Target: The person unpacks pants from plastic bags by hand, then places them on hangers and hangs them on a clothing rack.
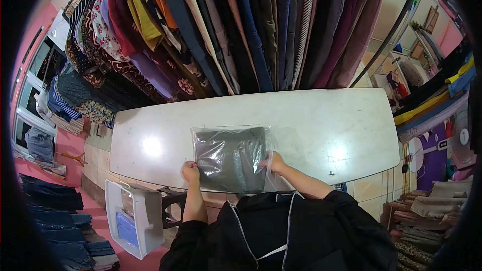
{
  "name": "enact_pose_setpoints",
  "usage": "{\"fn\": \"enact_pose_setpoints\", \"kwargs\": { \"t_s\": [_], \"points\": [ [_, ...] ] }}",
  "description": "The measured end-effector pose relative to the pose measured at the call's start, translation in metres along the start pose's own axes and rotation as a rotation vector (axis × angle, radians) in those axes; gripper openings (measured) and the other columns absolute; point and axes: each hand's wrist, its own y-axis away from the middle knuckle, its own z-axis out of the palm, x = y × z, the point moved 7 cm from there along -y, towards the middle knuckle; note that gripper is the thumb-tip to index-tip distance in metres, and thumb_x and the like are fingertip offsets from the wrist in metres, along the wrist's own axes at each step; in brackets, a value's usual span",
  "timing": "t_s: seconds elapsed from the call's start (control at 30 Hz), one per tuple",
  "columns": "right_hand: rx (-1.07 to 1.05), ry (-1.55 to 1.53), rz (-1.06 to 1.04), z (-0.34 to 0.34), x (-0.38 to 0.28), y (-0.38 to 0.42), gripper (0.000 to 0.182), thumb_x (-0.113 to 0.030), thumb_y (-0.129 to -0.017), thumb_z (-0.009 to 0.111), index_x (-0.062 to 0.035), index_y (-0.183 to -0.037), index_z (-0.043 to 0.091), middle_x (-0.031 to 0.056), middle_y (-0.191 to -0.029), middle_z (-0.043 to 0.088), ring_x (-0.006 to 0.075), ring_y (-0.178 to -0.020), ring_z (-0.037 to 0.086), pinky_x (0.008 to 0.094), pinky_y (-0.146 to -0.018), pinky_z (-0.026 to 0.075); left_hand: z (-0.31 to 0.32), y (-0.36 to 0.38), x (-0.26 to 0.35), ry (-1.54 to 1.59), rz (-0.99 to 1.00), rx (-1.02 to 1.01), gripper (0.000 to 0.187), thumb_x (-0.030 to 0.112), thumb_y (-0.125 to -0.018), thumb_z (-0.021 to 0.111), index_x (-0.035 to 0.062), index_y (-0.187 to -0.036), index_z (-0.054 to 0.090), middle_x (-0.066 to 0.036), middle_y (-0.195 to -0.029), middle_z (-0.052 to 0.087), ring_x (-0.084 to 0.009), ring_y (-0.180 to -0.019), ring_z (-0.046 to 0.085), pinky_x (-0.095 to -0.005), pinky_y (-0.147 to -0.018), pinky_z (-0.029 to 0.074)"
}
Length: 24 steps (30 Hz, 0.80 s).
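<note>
Head view, looking straight down over a white table (311, 120). Dead centre near the front edge: a clear plastic bag (232, 156) with a folded dark grey garment (230, 159) inside, lying flat. Left hand (190, 171) pinching the bag's near left corner, fingers closed tight on the plastic. Right hand (273, 163) clamped on the right edge of the bag, thumb over the top, fingers curled under as far as can be told. So both grips narrow, both holding bag.

Looks like the packing step: garment already in, plastic loose and crinkly around it, some spare film sticking out past the right side and the top. Probably smoothing or squaring things up before closing. Next move likely calls for pressing the air out and folding or sealing the open end, keeping the fold of the cloth from sliding while doing it. Can't tell which end is the open one, too much glare.

Around it: a long rack of hanging clothes (226, 25) right behind the table, all colours. A white plastic bin (134, 217) on the floor down left, stacks of folded jeans (60, 221) further left, more folded piles (432, 211) lower right. Small dark speck on the table near the right front, too tiny to name.
</note>
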Motion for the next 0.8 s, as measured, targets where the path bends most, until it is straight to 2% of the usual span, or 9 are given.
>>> {"fn": "enact_pose_setpoints", "kwargs": {
  "t_s": [0.13, 0.23, 0.33, 0.37, 0.43, 0.5, 0.57, 0.67, 0.8],
  "points": [
    [-0.007, -0.4, -0.051, -0.023, 0.024, 0.008, 0.04, -0.025, -0.064, 0.079, 0.0025, -0.086, 0.06, 0.0131, -0.079, 0.063, 0.0206, -0.072, 0.059, 0.0338, -0.068, 0.048, 0.007, -0.01, -0.011, -0.093, 0.073, 0.11, 0.007, 0.005, -0.071, 0.061, 0.0017, -0.076, 0.065, -0.016, -0.074, 0.065, -0.0324, -0.07, 0.063, -0.0384, -0.067, 0.05],
    [0.145, -0.05, -0.045, -0.089, 0.052, 0.031, 0.031, -0.017, -0.067, 0.076, -0.0013, -0.089, 0.062, 0.0093, -0.079, 0.065, 0.0187, -0.072, 0.06, 0.0327, -0.067, 0.048, 0.009, -0.012, -0.013, -0.1, 0.072, 0.141, 0.007, 0.005, -0.072, 0.059, 0.0017, -0.074, 0.065, -0.017, -0.076, 0.064, -0.0326, -0.072, 0.063, -0.039, -0.068, 0.049],
    [0.241, -0.184, 0.047, -0.16, 0.096, 0.063, 0.038, -0.017, -0.064, 0.076, 0.0002, -0.095, 0.065, 0.0122, -0.087, 0.067, 0.0216, -0.081, 0.063, 0.0335, -0.073, 0.049, 0.01, -0.013, -0.015, -0.09, 0.091, 0.135, 0.008, 0.005, -0.072, 0.058, 0.0014, -0.075, 0.064, -0.017, -0.077, 0.064, -0.033, -0.073, 0.062, -0.0393, -0.068, 0.049],
    [0.33, -0.259, 0.042, -0.175, 0.163, 0.047, 0.034, -0.013, -0.065, 0.075, 0.0001, -0.094, 0.065, 0.0103, -0.085, 0.068, 0.0198, -0.078, 0.063, 0.033, -0.071, 0.049, 0.011, -0.014, -0.017, -0.086, 0.094, 0.127, 0.008, 0.005, -0.072, 0.058, 0.0013, -0.075, 0.064, -0.017, -0.077, 0.064, -0.0333, -0.073, 0.062, -0.0395, -0.069, 0.049],
    [0.515, -0.262, 0.124, -0.226, 0.189, 0.073, 0.029, -0.007, -0.067, 0.072, 0.0005, -0.094, 0.064, 0.011, -0.083, 0.068, 0.0202, -0.073, 0.064, 0.0326, -0.067, 0.049, 0.01, -0.016, -0.019, -0.084, 0.128, 0.12, 0.007, 0.006, -0.072, 0.059, 0.0011, -0.075, 0.064, -0.017, -0.076, 0.064, -0.0325, -0.072, 0.062, -0.039, -0.068, 0.049],
    [0.829, 0.152, 0.289, -0.269, 0.173, 0.116, 0.041, -0.013, -0.072, 0.073, -0.0002, -0.109, 0.058, 0.0144, -0.092, 0.064, 0.0291, -0.086, 0.062, 0.0386, -0.074, 0.049, 0.01, -0.017, -0.016, -0.087, 0.196, 0.119, 0.007, 0.007, -0.074, 0.06, 0.001, -0.074, 0.063, -0.016, -0.075, 0.064, -0.0304, -0.069, 0.062, -0.0377, -0.068, 0.049],
    [1.077, 0.48, 0.214, -0.278, 0.117, 0.156, 0.049, -0.015, -0.073, 0.072, -0.0035, -0.117, 0.052, 0.0159, -0.108, 0.057, 0.0334, -0.1, 0.055, 0.042, -0.082, 0.046, 0.011, -0.017, -0.016, -0.003, 0.135, 0.046, 0.01, 0.011, -0.074, 0.065, 0.0008, -0.074, 0.063, -0.013, -0.073, 0.064, -0.0251, -0.066, 0.061, -0.0351, -0.066, 0.049],
    [1.111, 0.52, 0.065, -0.255, 0.076, 0.177, 0.05, -0.009, -0.073, 0.068, -0.0055, -0.119, 0.049, 0.0159, -0.117, 0.05, 0.0356, -0.11, 0.047, 0.043, -0.089, 0.042, 0.01, -0.015, -0.014, 0.073, 0.122, -0.037, 0.019, 0.016, -0.071, 0.072, 0.0011, -0.074, 0.062, -0.009, -0.071, 0.064, -0.0178, -0.064, 0.059, -0.0318, -0.064, 0.049],
    [0.808, 0.267, -0.396, -0.162, 0.033, 0.177, 0.01, -0.011, -0.078, 0.062, -0.0048, -0.086, 0.061, 0.015, -0.081, 0.062, 0.0332, -0.076, 0.062, 0.0393, -0.066, 0.049, 0.007, -0.002, -0.002, 0.045, 0.165, -0.18, 0.029, 0.02, -0.065, 0.079, 0.0014, -0.077, 0.06, -0.006, -0.07, 0.063, -0.014, -0.064, 0.058, -0.0288, -0.062, 0.049]
  ]
}}
